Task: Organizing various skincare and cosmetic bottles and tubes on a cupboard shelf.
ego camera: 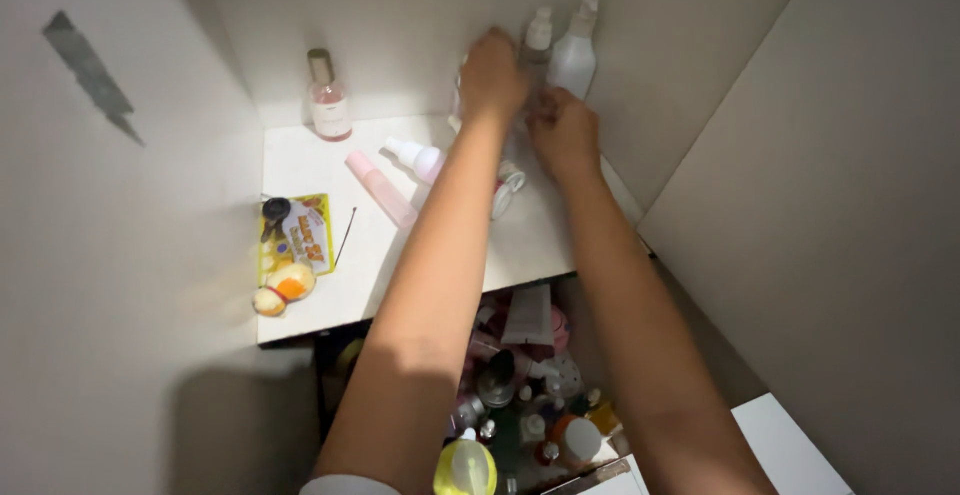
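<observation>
Both my arms reach to the back of a white shelf (310, 170). My left hand (491, 77) is curled around something at the back wall, mostly hidden by the hand. My right hand (563, 133) is closed just beside it, fingers touching the same spot. Behind the hands stand a slim white bottle (539, 35) and a larger white spray bottle (575, 55). Under my left forearm lie a white-and-lilac bottle (415, 158), a pink tube (381, 189) and a small white jar (508, 187).
A pink glass bottle with a gold cap (327, 98) stands at the back left. A yellow packet (300, 235), a thin dark pin (346, 236) and two round yellow items (284, 287) lie near the front edge. Below the shelf a bin holds several bottles (530, 405).
</observation>
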